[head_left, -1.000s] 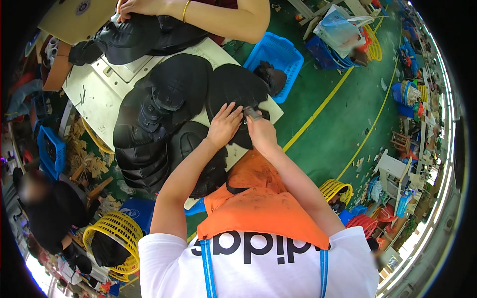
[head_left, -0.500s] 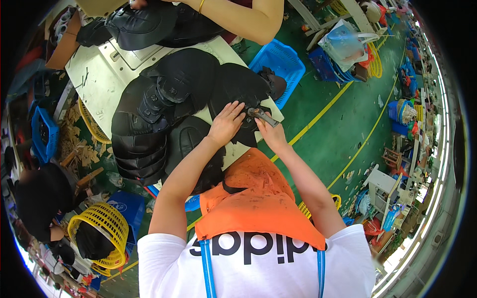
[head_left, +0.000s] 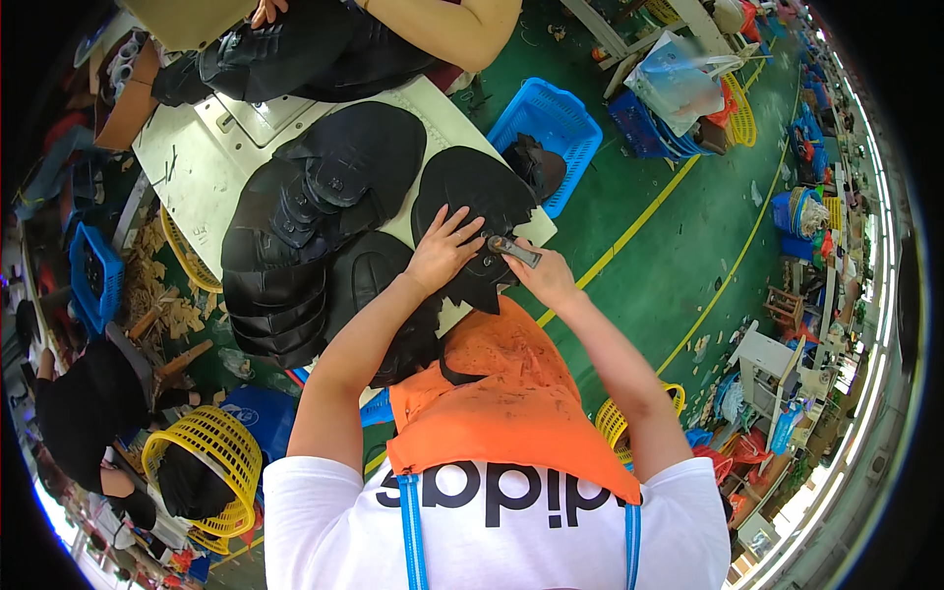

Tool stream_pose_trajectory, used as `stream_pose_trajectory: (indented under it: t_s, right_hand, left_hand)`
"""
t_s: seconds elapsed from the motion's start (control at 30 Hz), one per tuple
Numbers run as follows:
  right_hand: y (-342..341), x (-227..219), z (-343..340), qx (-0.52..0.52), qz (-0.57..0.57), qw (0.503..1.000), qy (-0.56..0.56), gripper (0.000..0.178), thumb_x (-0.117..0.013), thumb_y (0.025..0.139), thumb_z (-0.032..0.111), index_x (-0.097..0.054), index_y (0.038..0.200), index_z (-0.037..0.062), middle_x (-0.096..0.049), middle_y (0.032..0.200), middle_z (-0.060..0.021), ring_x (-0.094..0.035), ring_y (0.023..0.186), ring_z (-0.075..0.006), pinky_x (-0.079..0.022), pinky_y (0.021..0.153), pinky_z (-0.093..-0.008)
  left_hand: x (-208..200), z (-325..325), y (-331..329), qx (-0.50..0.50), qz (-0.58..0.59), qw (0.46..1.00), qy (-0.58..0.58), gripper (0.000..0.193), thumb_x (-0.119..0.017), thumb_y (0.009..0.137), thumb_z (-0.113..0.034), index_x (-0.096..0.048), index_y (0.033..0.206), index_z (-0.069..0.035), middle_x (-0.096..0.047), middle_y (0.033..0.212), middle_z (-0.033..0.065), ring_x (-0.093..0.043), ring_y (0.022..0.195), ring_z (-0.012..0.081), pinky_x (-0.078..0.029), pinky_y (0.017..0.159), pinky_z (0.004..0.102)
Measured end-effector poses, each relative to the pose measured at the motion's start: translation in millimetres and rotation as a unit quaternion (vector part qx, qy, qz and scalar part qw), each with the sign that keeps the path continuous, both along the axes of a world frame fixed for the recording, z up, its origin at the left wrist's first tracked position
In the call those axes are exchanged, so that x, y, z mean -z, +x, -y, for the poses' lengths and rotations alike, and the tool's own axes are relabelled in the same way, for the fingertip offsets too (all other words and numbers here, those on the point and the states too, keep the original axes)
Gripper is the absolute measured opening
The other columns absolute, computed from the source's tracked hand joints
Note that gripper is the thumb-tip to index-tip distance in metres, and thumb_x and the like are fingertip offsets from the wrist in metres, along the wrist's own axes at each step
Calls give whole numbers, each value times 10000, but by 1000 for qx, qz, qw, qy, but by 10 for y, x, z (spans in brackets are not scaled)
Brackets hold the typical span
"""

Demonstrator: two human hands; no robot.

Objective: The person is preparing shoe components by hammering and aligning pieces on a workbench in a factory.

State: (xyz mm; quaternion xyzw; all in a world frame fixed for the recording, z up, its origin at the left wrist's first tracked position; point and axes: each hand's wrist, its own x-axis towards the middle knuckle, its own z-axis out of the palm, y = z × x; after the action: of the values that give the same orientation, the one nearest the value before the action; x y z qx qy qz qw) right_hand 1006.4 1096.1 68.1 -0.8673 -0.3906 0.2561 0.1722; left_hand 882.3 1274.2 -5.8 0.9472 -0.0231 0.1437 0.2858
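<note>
A flat black shoe upper (head_left: 470,187) lies near the right corner of the pale work table, its jagged lower end toward me. My left hand (head_left: 444,254) rests on it, fingers spread and pressing on its middle. My right hand (head_left: 544,275) is closed around a short grey metal tool (head_left: 515,250) with a rounded end, whose exact kind I cannot make out. That end is at the upper, just right of my left fingertips. Left of my hands, more black shoe uppers (head_left: 369,152) lie in an overlapping row (head_left: 275,285).
A co-worker's arm (head_left: 442,25) reaches over other black uppers at the table's far side (head_left: 172,138). Beyond the right corner, a blue basket (head_left: 551,118) stands on the green floor with dark pieces inside. A yellow basket (head_left: 211,447) is at lower left.
The upper under my hands has shifted slightly toward me and turned, showing more of its rounded end. My left fingers have spread wider. The co-worker's arm has moved left.
</note>
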Motion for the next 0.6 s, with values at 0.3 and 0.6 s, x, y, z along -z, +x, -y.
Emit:
stream_pose_trajectory:
  t_s: [0.3, 0.6]
  right_hand:
    - [514, -227, -469, -316, 81, 936, -129, 363, -540, 889, 417, -544, 1008, 73, -631, 641, -123, -648, 632, -326, -519, 550, -423]
    - [361, 53, -37, -176, 58, 983, -8, 333, -526, 904, 409, -529, 1018, 96, -615, 669, -150, -618, 670, -369, -472, 550, -461]
  left_hand:
    - [-5, 21, -37, -7, -14, 999, -30, 271, -633, 767, -133, -705, 1028, -118, -554, 1288, 53, -396, 1299, 292, -226, 1118, 506]
    - [-211, -70, 200, 65, 25, 983, 171, 431, -662, 725, -174, -562, 1113, -14, -600, 1099, 146, -587, 1041, 309, -487, 900, 386]
